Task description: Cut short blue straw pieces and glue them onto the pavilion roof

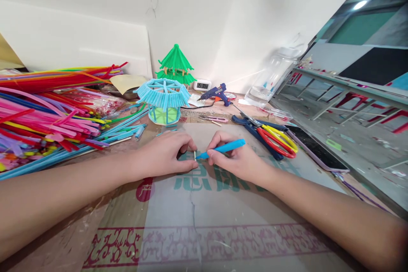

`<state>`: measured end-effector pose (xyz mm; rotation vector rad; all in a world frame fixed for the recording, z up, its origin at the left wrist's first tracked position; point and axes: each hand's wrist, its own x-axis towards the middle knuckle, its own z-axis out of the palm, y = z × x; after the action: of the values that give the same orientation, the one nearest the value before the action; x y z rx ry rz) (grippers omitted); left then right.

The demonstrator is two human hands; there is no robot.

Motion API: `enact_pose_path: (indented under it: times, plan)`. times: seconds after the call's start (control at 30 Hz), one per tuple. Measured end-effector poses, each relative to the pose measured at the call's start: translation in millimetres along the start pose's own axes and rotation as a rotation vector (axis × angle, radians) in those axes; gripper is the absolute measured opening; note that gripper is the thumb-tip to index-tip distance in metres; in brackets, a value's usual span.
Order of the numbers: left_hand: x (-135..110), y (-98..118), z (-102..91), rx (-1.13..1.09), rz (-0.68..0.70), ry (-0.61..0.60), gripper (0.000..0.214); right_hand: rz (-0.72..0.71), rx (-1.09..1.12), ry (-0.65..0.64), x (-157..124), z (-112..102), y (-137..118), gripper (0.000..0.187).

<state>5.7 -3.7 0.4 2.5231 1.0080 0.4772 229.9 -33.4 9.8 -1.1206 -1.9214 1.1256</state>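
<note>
Nearest the camera lies a printed sheet (172, 212) with a maroon scrollwork border. The left hand (170, 153), thumb and forefinger nearly closed, pinches a short pale stick (195, 155) above it. The right hand (234, 159), curled closed, grips a blue marker (228, 147), tip at the stick. A blue-roofed model pavilion (164, 91) stands beyond.

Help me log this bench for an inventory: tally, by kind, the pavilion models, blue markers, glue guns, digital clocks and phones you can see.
Pavilion models: 2 (green model, light blue model)
Blue marker: 1
Glue gun: 1
Digital clock: 1
Phone: 1
Total: 6
</note>
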Motion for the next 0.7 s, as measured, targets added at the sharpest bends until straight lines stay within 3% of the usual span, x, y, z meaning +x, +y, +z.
enact_pose_path:
  times: [0.7]
  plan:
    - [1.4, -3.6, 0.2, -0.003, 0.005, -0.007, 0.032, -0.043, -0.006, 0.002, 0.0, -0.1, 3.3, 0.016]
